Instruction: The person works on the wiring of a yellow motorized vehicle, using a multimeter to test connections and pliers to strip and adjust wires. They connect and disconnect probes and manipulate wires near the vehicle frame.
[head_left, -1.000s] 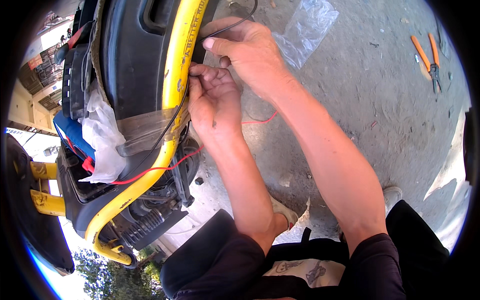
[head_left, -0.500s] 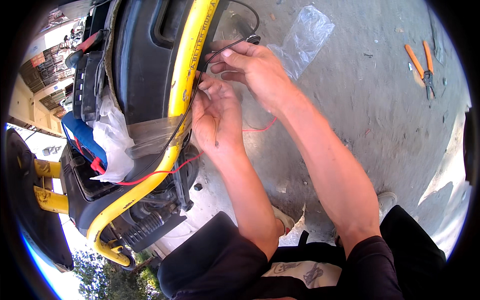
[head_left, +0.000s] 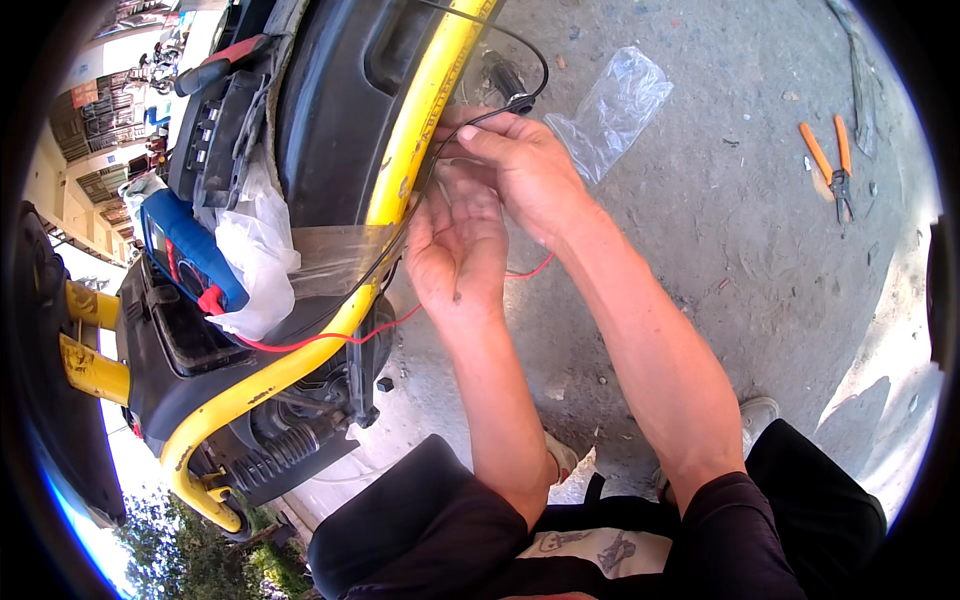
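Note:
My left hand (head_left: pixel 462 250) is palm up beside the yellow frame tube (head_left: pixel 425 120) of a vehicle, fingers curled, tips partly hidden behind my right hand. Over it reaches my right hand (head_left: pixel 540 168), its thumb and fingers drawn together close to the tube. What either hand grips is too hidden to make out. A thin black cable (head_left: pixel 372 272) runs up the tube, crosses in front of the right fingers and loops beyond them. A red wire (head_left: pixel 385 327) passes behind my left hand and shows again under my right wrist. Clear tape (head_left: pixel 335 250) wraps the tube.
A blue-cased meter (head_left: pixel 195 245) with red leads rests in a white plastic bag (head_left: pixel 255 260) on the vehicle. On the ground lie a clear plastic bag (head_left: pixel 625 105), orange-handled pliers (head_left: pixel 838 180) and a black handlebar-like grip (head_left: pixel 503 78). A shock-absorber spring (head_left: pixel 275 455) sits below.
The view has shifted, so the vehicle sits farther right. My right hand has come down closer over my left hand, covering more of its fingers. More of the blue meter shows.

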